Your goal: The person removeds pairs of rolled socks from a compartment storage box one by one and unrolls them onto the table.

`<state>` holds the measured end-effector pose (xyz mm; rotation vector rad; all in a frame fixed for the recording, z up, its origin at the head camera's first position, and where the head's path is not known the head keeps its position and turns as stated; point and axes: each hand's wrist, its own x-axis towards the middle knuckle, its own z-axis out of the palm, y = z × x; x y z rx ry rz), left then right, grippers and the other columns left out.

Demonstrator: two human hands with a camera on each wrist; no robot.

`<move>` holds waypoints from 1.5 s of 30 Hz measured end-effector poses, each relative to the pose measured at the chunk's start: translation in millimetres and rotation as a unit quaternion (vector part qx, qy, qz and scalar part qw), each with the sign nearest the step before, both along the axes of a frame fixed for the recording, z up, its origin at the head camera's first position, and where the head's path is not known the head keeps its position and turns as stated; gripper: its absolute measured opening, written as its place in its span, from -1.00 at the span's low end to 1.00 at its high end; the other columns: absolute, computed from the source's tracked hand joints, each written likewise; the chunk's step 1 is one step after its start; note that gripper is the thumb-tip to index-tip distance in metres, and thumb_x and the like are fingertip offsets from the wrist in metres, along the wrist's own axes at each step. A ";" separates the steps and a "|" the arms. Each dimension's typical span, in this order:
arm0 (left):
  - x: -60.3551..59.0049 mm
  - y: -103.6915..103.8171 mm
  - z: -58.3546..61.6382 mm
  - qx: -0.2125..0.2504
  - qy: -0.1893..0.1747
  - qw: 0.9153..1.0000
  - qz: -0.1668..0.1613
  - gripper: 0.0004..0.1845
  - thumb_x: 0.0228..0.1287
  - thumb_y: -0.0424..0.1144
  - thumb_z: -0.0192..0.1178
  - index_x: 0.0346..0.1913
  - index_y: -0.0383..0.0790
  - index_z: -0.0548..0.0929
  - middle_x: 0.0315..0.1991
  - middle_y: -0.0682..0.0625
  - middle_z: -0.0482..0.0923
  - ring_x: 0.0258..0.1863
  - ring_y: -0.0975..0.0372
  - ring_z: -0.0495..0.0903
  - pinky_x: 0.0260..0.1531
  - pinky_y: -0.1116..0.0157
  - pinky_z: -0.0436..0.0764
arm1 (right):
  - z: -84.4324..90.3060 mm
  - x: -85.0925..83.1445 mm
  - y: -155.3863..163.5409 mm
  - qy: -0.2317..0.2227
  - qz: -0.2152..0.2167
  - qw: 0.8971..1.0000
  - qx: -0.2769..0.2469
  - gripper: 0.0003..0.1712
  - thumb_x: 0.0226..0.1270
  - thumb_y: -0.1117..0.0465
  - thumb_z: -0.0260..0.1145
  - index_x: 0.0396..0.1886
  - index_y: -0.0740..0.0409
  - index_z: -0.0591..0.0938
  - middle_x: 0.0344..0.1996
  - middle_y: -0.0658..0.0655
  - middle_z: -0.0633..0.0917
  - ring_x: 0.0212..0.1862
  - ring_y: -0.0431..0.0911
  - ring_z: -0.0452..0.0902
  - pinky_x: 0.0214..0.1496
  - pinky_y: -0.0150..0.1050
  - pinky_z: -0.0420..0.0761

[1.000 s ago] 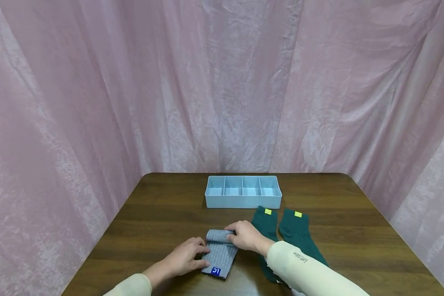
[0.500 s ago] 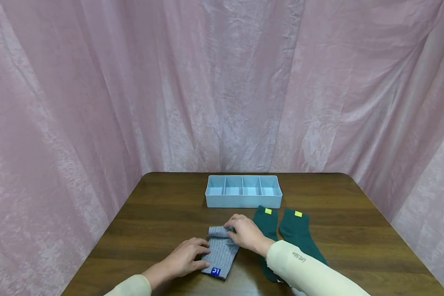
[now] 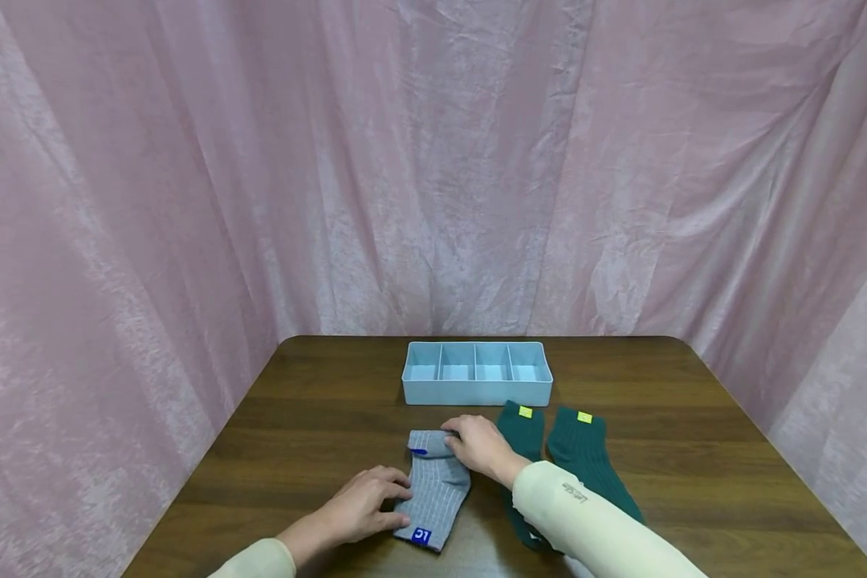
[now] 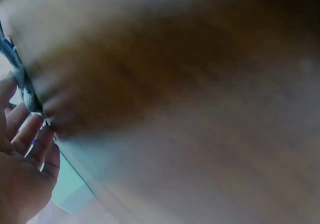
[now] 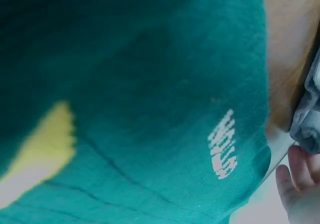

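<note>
On the dark wooden table [image 3: 318, 401], just before the pale blue four-compartment plastic tray [image 3: 477, 392], lies the grey ribbed sock pair [image 3: 433, 490] with a blue label. My left hand [image 3: 364, 502] presses it flat with straight fingers, to steady it; my right hand [image 3: 477, 445] seemingly pinches its folded far end.

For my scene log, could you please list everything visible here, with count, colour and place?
Grey sock: one, grey striped with blue label, near table edge, far end folded over.
Green socks: two, dark green with yellow tags, flat, right of the grey sock.
Organiser tray: one, light blue, four compartments, behind the socks.
Table: one, dark wood.
Curtain: pink, behind and beside the table.
Left hand: rests on the grey sock's left edge.
Right hand: grips the sock's folded end.
</note>
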<state>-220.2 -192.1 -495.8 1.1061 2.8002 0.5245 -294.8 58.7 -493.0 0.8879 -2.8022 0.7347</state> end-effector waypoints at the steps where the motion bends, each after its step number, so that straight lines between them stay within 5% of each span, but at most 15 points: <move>1: -0.2 -0.1 -0.5 -0.001 -0.003 1.000 0.001 -0.58 0.31 0.09 0.28 0.05 -0.12 0.74 0.10 0.09 0.57 0.11 0.21 0.50 0.09 0.09 0.50 | -0.5 -0.5 -0.3 0.005 -0.003 1.000 -0.006 -0.75 0.38 0.24 0.32 0.01 0.17 0.72 -0.09 0.11 0.70 -0.03 0.01 0.62 0.00 -0.04 0.60; 12: -0.6 -0.8 1.5 -0.013 -0.013 1.000 0.004 -0.58 0.29 0.12 0.29 0.05 -0.07 0.74 0.10 0.13 0.56 0.13 0.22 0.49 0.09 0.09 0.48 | -2.0 -2.6 4.0 -0.005 0.049 0.997 0.051 -0.68 0.36 0.15 0.36 0.07 0.12 0.70 -0.07 0.05 0.69 0.00 -0.05 0.60 0.03 -0.08 0.59; 18: 0.1 -2.8 1.5 -0.013 0.002 1.000 -0.007 -0.61 0.27 0.08 0.33 0.02 -0.07 0.76 0.09 0.12 0.58 0.13 0.22 0.49 0.10 0.09 0.47 | 1.0 -9.8 1.8 -0.046 0.001 0.999 0.019 -0.66 0.43 0.18 0.28 0.09 0.26 0.66 -0.02 0.19 0.71 0.05 0.09 0.61 0.10 0.02 0.56; 23: 1.2 -4.4 -0.3 -0.009 0.001 1.000 -0.012 -0.62 0.27 0.09 0.33 0.02 -0.05 0.76 0.10 0.13 0.58 0.13 0.23 0.49 0.09 0.10 0.47 | -1.6 -11.6 2.5 -0.031 -0.043 0.999 -0.010 -0.72 0.37 0.20 0.34 0.01 0.20 0.68 -0.08 0.16 0.69 -0.02 0.07 0.61 0.00 0.00 0.59; 27: 0.3 -4.7 1.0 -0.010 -0.003 1.000 -0.010 -0.62 0.26 0.09 0.33 0.03 -0.04 0.76 0.10 0.14 0.57 0.14 0.24 0.48 0.10 0.11 0.47 | -1.2 -12.6 3.5 0.000 -0.028 1.000 0.000 -0.76 0.29 0.15 0.42 -0.09 0.10 0.71 -0.14 0.08 0.66 -0.07 -0.01 0.58 -0.05 -0.05 0.59; 33: -0.2 -5.3 3.4 -0.009 0.006 1.000 -0.020 -0.63 0.26 0.09 0.33 0.02 -0.02 0.76 0.08 0.14 0.58 0.13 0.24 0.49 0.09 0.12 0.47 | -0.2 -15.9 3.3 -0.010 0.007 0.999 0.046 -0.68 0.26 0.12 0.45 -0.03 0.13 0.70 -0.10 0.08 0.71 -0.05 -0.01 0.62 -0.01 -0.06 0.59; 40: 1.4 -7.8 3.7 -0.007 0.001 1.000 -0.024 -0.63 0.27 0.09 0.33 0.02 -0.01 0.76 0.10 0.14 0.58 0.15 0.23 0.49 0.11 0.11 0.45 | 1.0 -19.2 2.0 -0.014 -0.055 0.998 0.004 -0.73 0.38 0.24 0.32 0.02 0.21 0.68 -0.12 0.16 0.73 -0.09 0.05 0.65 -0.07 -0.03 0.62; 45: 1.9 -9.2 4.5 -0.007 -0.006 1.000 -0.021 -0.62 0.26 0.09 0.33 0.03 -0.01 0.75 0.11 0.15 0.58 0.17 0.23 0.48 0.13 0.11 0.44 | 0.0 -20.4 2.2 0.027 -0.070 0.997 -0.014 -0.75 0.33 0.21 0.39 -0.01 0.13 0.70 -0.12 0.10 0.67 -0.07 0.02 0.60 -0.08 -0.05 0.61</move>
